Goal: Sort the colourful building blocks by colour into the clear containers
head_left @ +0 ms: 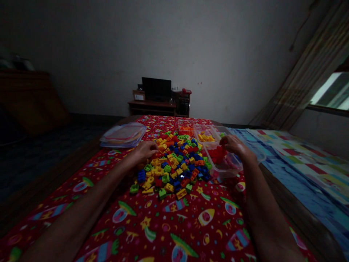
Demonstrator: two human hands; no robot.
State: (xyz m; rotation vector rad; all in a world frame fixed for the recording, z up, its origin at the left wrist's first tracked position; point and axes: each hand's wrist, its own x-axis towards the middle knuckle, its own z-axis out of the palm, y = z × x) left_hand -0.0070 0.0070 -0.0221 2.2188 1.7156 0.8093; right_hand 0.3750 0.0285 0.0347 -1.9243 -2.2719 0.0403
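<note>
The left hand [145,150] rests, fingers curled, on the left edge of the brick pile [174,163]; whether it grips a brick cannot be told in the dim light. The right hand [233,145] hovers over the clear tub [234,168] of red bricks [216,154], apparently pinching one. The pile lies on a red rocket-print cloth [169,225]. Stacked lids [123,135] sit far left. No writing is legible.

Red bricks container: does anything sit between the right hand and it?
Nothing visible does. The right hand is over the open clear container of red bricks, no lid on it. The left hand rests at the mixed brick pile.
</note>
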